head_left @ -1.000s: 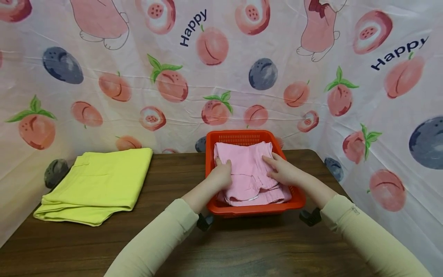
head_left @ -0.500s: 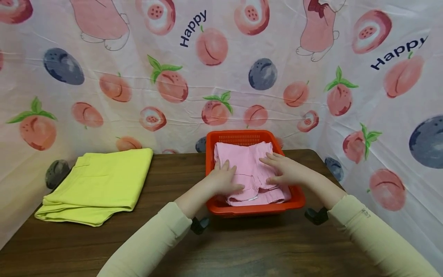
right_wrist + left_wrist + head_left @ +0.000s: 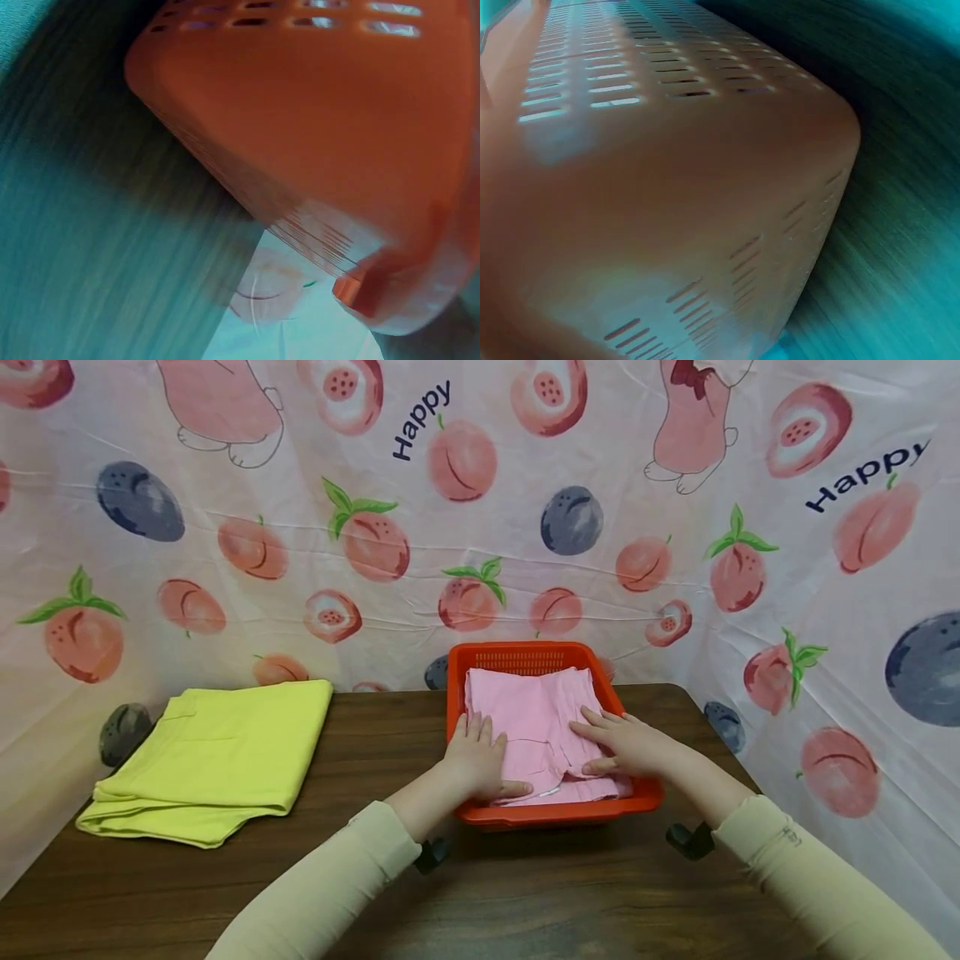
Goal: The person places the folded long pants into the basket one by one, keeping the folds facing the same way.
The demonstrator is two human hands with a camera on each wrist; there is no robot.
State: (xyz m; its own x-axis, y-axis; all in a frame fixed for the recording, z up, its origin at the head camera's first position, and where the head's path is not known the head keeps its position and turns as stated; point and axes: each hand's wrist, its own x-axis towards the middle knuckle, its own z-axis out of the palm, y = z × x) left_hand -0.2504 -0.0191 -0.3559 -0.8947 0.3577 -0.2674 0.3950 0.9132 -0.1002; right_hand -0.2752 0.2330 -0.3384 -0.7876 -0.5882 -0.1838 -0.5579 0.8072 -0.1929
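A folded pink garment (image 3: 525, 706) lies inside a red plastic basket (image 3: 555, 812) with slotted sides. My left hand (image 3: 474, 764) rests on the garment's left side with its fingers spread, over the basket's left rim. On the right side of the garment my right hand (image 3: 626, 745) lies with fingers extended, its wrist above the right rim. Neither hand is curled round anything. The left wrist view is filled by the outer wall of the basket (image 3: 652, 172); the right wrist view also shows a basket wall (image 3: 300, 112), and no fingers appear in either.
Folded yellow-green trousers (image 3: 225, 752) lie at the left of the dark wooden table (image 3: 375, 877). A fruit-printed curtain (image 3: 495, 527) hangs behind the table and along both sides.
The left hand shifts from gripping the garment's left edge to lying spread on it, a little nearer the front. The right hand's fingers straighten and it moves slightly right. Garment and basket hold position.
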